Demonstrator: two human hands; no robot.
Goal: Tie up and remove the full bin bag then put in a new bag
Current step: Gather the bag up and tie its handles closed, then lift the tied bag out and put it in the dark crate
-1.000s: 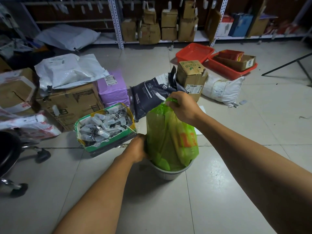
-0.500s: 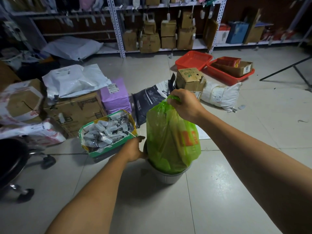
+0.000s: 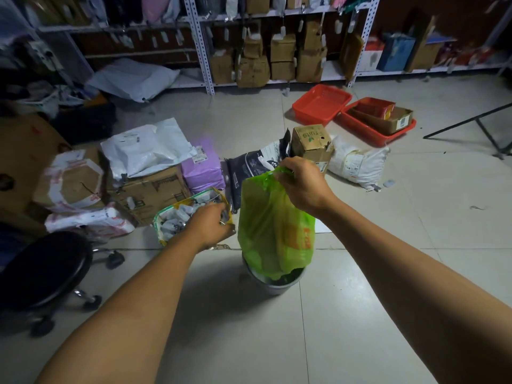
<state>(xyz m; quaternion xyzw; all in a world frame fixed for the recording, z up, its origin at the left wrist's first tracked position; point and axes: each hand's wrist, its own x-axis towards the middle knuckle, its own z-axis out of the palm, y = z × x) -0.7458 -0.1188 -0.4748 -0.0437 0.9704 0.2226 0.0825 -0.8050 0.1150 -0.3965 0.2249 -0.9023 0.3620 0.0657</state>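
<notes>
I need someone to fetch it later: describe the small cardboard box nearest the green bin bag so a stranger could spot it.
Start at the two red plastic trays on the floor before the metal shelving. Just in front of them, a small cardboard box stands tilted between a dark printed pouch and a white woven sack. Unlike the other boxes, it has green "fruits" lettering, upside down.

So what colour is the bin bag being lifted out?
Bright green bag with an orange print, head view.

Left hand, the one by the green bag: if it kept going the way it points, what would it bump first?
Probably the green-rimmed box of small bottles: the left hand points up over it, away from the green bag. Depth is unclear.
</notes>
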